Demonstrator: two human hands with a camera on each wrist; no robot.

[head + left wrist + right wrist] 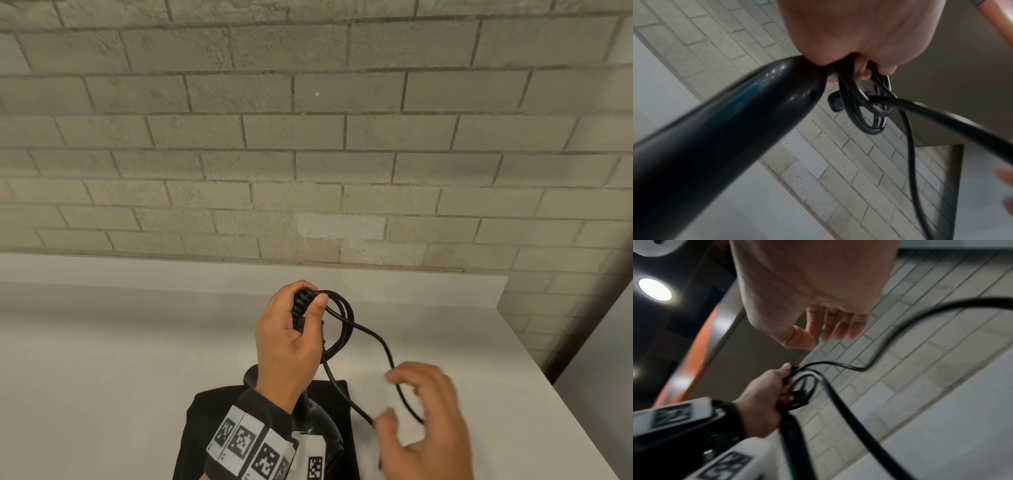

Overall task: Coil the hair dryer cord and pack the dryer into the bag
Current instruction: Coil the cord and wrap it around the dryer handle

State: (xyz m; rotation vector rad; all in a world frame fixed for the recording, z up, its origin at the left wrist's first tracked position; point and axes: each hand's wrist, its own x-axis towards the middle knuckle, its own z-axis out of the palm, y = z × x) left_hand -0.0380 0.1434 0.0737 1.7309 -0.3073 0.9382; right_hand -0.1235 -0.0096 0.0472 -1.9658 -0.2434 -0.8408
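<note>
My left hand (pixel 291 337) grips the end of the black hair dryer's handle (pixel 735 121) together with a few loops of its black cord (pixel 350 313), held above the table. In the left wrist view the loops (pixel 865 128) hang below my curled fingers. A loose strand runs from the loops down to my right hand (pixel 428 411), which is blurred. In the right wrist view that hand's fingers (pixel 834 327) are relaxed and hold nothing, while the cord (pixel 838 405) passes beside them. The dryer's body (pixel 322 428) hangs over the black bag (pixel 205 421), which lies flat on the table.
The white table (pixel 102 342) reaches back to a grey brick wall (pixel 308 154). Its right edge (pixel 548 377) drops off beside a darker floor. Bands with printed markers sit on my left wrist (pixel 246 442).
</note>
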